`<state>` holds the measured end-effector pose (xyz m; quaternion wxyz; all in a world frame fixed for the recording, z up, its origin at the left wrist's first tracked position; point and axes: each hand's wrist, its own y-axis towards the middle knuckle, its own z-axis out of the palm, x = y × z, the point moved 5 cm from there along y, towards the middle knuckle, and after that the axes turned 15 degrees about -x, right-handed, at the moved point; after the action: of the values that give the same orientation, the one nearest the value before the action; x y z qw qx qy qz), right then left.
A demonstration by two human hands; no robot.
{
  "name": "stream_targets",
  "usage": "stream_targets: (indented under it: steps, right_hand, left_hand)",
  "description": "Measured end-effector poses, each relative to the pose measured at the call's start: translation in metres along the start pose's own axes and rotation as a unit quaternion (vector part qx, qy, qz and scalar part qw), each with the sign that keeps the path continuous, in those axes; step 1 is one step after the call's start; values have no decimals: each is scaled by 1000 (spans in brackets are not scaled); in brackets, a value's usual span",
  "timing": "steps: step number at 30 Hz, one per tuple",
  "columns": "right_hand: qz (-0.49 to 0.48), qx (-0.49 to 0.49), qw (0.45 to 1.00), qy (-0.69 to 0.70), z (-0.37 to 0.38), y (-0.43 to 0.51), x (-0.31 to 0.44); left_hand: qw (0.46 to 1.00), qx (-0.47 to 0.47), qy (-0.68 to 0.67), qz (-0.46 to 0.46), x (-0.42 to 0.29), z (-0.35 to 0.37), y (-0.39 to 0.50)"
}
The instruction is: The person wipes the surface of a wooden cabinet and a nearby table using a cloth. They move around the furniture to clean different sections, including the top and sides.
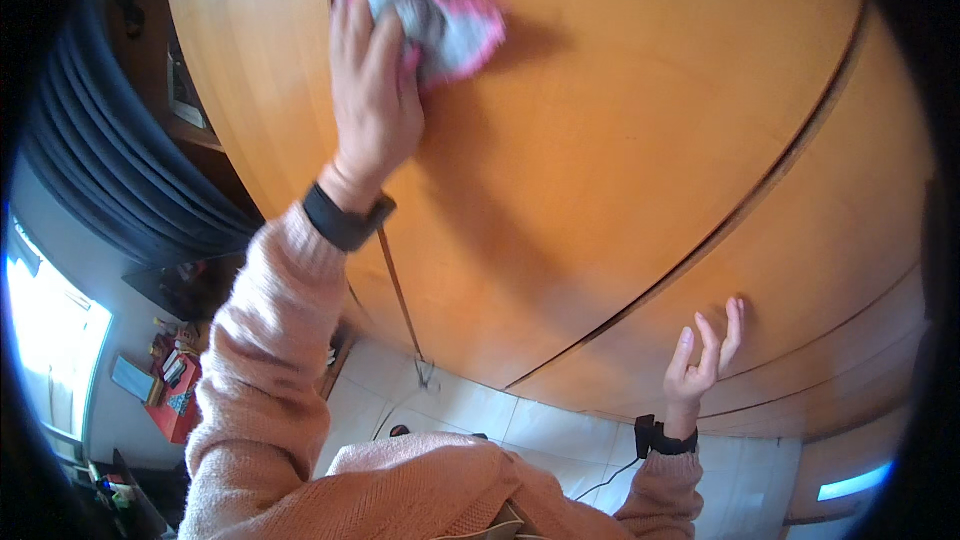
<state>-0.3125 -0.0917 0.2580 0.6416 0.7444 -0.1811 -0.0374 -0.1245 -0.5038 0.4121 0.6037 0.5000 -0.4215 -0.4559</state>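
My left hand (pixel 379 101) holds a grey cloth with a pink edge (pixel 461 34) against a large orange-brown wooden panel (pixel 600 135), high up beside a dark vertical seam. The cloth is bunched under my fingers and slightly blurred. Lower down at the right, my right hand (pixel 701 360) is raised by the lower part of the wooden surface, its fingers apart and nothing in them. Whether its fingertips touch the wood is hard to tell. Both wrists bear black bands over pink knitted sleeves.
Dark curtain-like folds (pixel 127 142) hang at the left by an open shelf (pixel 196 131). Below them are a bright window (pixel 56 345) and a red surface (pixel 176 409) with small items. Pale floor tiles (pixel 480 409) lie below the panels. A thin cable (pixel 607 481) runs from the right wristband.
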Motion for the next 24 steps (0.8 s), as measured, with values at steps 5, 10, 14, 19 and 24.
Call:
stream_targets:
  steps: [5,10,14,19,24]
  right_hand:
    - [27,4,999,22,23,-4,14]
    - [6,30,996,81,55,-8,58]
    - [12,59,992,109,71,-18,89]
    - [19,65,992,110,78,-27,108]
    - [60,43,994,83,77,-33,109]
  left_hand:
    - [997,9,12,-82,-5,7,-61]
    - [976,197,-69,-58,-73,-54,-244]
    - [948,301,-47,-90,-77,-80,-300]
    - [961,254,-79,-81,-82,-40,-221]
    - [949,244,-202,-3,-146,14,-171]
